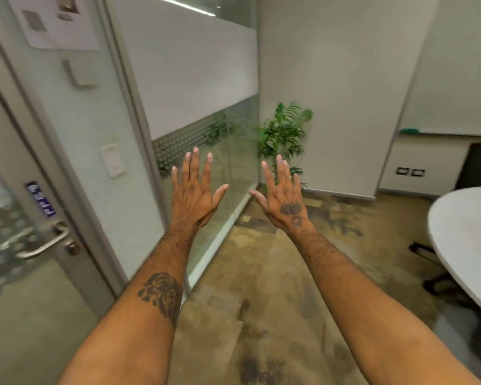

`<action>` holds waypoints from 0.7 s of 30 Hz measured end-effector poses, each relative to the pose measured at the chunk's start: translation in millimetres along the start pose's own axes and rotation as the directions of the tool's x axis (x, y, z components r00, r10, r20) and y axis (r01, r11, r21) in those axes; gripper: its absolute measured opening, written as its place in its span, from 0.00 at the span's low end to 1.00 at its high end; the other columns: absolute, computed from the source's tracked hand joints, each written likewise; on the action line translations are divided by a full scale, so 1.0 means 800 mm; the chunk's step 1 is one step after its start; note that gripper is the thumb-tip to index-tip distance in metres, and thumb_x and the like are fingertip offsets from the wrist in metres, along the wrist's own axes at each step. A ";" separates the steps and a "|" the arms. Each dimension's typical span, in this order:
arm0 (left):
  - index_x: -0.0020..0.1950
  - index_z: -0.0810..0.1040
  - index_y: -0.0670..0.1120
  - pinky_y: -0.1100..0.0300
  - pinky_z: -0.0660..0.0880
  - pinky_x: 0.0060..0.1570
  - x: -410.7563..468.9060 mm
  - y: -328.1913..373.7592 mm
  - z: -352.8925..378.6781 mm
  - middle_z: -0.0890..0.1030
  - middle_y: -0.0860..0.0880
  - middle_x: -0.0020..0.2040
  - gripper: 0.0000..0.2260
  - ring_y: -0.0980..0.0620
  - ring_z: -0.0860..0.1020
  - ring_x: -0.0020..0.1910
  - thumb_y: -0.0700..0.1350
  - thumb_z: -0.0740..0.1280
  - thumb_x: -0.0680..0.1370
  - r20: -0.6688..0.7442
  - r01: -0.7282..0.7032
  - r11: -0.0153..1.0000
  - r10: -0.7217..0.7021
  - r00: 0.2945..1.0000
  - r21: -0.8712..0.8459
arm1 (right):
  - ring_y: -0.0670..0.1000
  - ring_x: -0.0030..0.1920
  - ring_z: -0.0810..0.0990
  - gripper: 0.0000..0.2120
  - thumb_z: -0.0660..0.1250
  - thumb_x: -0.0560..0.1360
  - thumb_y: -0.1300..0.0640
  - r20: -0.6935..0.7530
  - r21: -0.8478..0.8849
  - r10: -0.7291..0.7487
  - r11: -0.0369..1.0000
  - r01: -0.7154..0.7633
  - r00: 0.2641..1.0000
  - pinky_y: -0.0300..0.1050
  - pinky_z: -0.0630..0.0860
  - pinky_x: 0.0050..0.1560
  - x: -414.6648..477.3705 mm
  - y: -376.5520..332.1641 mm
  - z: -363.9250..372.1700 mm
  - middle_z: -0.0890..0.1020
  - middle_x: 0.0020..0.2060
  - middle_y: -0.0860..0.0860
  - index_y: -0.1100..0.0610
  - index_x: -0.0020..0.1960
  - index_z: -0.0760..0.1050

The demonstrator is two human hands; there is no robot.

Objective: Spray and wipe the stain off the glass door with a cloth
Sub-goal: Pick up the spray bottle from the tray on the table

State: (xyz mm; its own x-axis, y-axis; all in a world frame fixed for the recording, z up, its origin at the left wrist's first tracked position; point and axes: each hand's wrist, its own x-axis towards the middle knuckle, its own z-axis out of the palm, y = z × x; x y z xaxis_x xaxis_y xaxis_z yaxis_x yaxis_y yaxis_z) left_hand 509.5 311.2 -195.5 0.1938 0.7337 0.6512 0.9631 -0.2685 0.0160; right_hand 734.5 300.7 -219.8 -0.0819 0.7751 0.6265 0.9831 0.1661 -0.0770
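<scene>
Beside the glass door (9, 245), plant (282, 134) and table (467, 245) (hands spread, empty).

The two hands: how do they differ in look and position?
The left hand has a bare back, while the right hand carries a dark tattoo on its back. The left hand is nearer the glass door; the right hand is nearer the white table. Both are open, fingers spread, holding nothing.

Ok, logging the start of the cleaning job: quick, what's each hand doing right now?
Left hand: open, fingers spread, holding nothing.
Right hand: open, fingers spread, holding nothing.
</scene>
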 end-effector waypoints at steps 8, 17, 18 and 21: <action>0.83 0.52 0.46 0.35 0.50 0.77 0.048 0.125 0.079 0.49 0.41 0.83 0.37 0.41 0.49 0.82 0.66 0.53 0.81 0.019 -0.220 0.956 0.228 0.974 -0.192 | 0.62 0.78 0.57 0.36 0.53 0.79 0.34 -0.012 -0.155 0.231 0.961 -0.230 0.973 0.67 0.63 0.71 -0.047 0.121 -0.016 0.56 0.79 0.63 0.55 0.80 0.56; 0.83 0.53 0.47 0.35 0.50 0.77 0.054 0.275 0.141 0.49 0.41 0.83 0.36 0.41 0.49 0.82 0.65 0.56 0.81 0.016 -0.433 0.813 0.476 0.879 -0.391 | 0.61 0.79 0.52 0.37 0.53 0.80 0.34 -0.055 -0.290 0.479 0.832 -0.473 0.876 0.67 0.60 0.73 -0.144 0.217 -0.051 0.51 0.80 0.62 0.54 0.81 0.50; 0.83 0.53 0.47 0.35 0.50 0.77 0.052 0.294 0.145 0.49 0.41 0.83 0.36 0.41 0.49 0.82 0.65 0.56 0.81 0.016 -0.448 0.793 0.498 0.867 -0.412 | 0.61 0.80 0.51 0.37 0.52 0.80 0.34 -0.056 -0.306 0.509 0.810 -0.500 0.859 0.66 0.59 0.74 -0.157 0.228 -0.057 0.50 0.80 0.61 0.53 0.81 0.49; 0.83 0.50 0.48 0.36 0.47 0.78 0.044 0.352 0.153 0.47 0.42 0.84 0.37 0.42 0.46 0.82 0.66 0.54 0.81 0.024 -0.483 0.743 0.555 0.831 -0.464 | 0.60 0.80 0.49 0.37 0.52 0.79 0.34 -0.067 -0.336 0.585 0.750 -0.570 0.808 0.65 0.56 0.75 -0.192 0.263 -0.076 0.48 0.80 0.60 0.52 0.81 0.48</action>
State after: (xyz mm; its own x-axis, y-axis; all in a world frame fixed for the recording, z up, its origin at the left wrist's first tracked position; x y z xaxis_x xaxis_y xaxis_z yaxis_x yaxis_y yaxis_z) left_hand 810.1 337.5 -260.7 0.7004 0.4760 0.5318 0.5355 -0.8431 0.0493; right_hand 964.1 179.4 -284.8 0.5197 0.6832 0.5130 0.8387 -0.5224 -0.1539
